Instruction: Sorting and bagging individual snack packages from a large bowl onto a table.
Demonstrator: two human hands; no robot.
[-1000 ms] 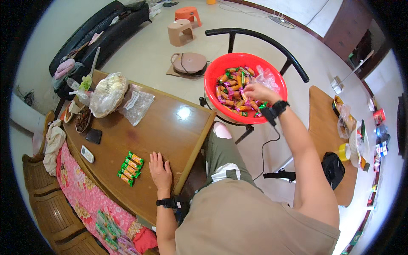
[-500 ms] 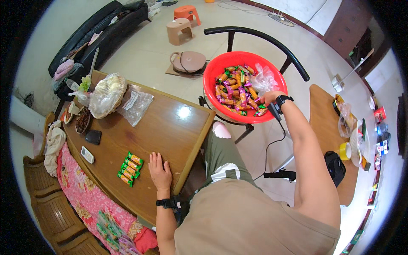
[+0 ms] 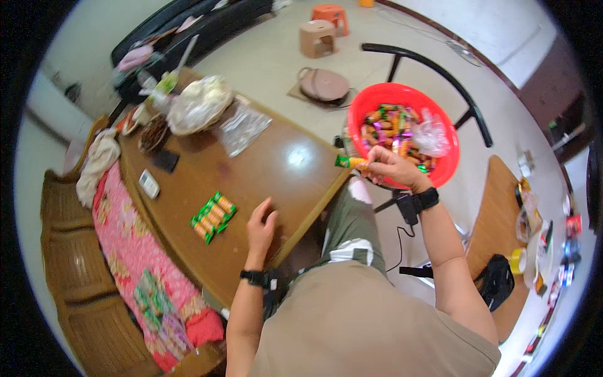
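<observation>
— looking from big to small: wooden table (image 3: pixel 264 169), red basin (image 3: pixel 449 169) on the chair, then?
— right hand (image 3: pixel 392 169) pinched shut on a wrapped snack bar (image 3: pixel 350 163) just outside the basin rim. left hand (image 3: pixel 260 225) flat, fingers apart, empty.
— handling?
— probably light, crinkly, slick; grip mid-wrapper.

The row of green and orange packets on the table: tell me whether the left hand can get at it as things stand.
Probably yes. The left hand rests empty on the wooden table just beside the row of packets, with only bare tabletop between them.
</observation>
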